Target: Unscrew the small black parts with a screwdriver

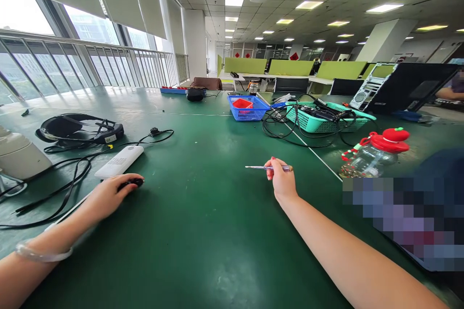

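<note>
My right hand point(281, 178) is closed in a pinch around a thin screwdriver point(256, 167). Its metal shaft points left and its clear purplish handle pokes out past my fingers. It is held just above the green table point(203, 231). On the left, my left hand point(112, 193) curls over a small black object point(135, 182) low at the tabletop; my fingers hide much of it, so its kind is unclear. Just beyond that hand lies a long white power strip point(121, 161) with a black cable.
Black headset point(81, 129) and loose black cables point(68, 193) lie left. A blue basket point(248, 108), a teal basket point(328, 120) full of cables and a red-lidded clear bottle point(375, 157) stand right. A monitor point(413, 84) stands behind; a blurred patch point(409, 222) covers the right edge.
</note>
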A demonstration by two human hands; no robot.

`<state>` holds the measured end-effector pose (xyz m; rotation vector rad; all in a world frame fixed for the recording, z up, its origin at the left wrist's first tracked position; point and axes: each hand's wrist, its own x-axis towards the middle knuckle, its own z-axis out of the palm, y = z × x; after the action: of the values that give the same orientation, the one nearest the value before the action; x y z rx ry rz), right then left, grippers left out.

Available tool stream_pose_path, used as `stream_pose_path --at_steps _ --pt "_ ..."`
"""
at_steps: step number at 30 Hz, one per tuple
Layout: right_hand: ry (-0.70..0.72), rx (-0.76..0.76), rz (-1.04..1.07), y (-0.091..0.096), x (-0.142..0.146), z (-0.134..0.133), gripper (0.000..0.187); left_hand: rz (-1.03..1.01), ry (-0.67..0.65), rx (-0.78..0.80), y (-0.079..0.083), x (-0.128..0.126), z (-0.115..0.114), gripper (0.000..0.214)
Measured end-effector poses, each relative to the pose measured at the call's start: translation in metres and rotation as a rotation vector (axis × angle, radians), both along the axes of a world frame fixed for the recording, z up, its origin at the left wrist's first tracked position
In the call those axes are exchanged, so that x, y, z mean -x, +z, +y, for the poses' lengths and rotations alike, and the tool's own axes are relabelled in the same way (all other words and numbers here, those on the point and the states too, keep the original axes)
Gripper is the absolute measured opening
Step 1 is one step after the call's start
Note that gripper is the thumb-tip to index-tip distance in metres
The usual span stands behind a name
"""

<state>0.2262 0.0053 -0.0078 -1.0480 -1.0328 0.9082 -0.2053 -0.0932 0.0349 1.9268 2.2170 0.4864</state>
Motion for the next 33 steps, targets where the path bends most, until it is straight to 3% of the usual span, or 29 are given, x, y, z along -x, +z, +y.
stream_pose_path --at_steps 4,8,19,23,29,33 --pt "-0.012 0.009 0.012 0.001 -0.001 0.000 0.031 0.053 0.252 -0.058 0.021 0.019 -0.007 0.047" --pt "0.001 0.011 -0.001 0.001 0.000 -0.002 0.030 0.116 0.329 -0.030 0.026 0.026 -0.014 0.053" --pt "0.027 0.001 -0.001 -0.002 0.000 0.000 0.030 0.159 0.126 0.014 0.015 0.054 -0.016 0.051" --pt "0.040 0.013 -0.007 -0.002 0.000 0.000 0.031 0.225 0.063 0.004 0.011 0.052 -0.013 0.051" --pt "0.043 0.011 -0.024 -0.001 0.000 -0.002 0.032 0.313 0.082 0.104 0.015 0.045 -0.012 0.054" --pt "0.052 0.013 -0.031 -0.001 0.001 -0.003 0.031 0.468 0.016 0.087 0.013 0.049 -0.011 0.056"
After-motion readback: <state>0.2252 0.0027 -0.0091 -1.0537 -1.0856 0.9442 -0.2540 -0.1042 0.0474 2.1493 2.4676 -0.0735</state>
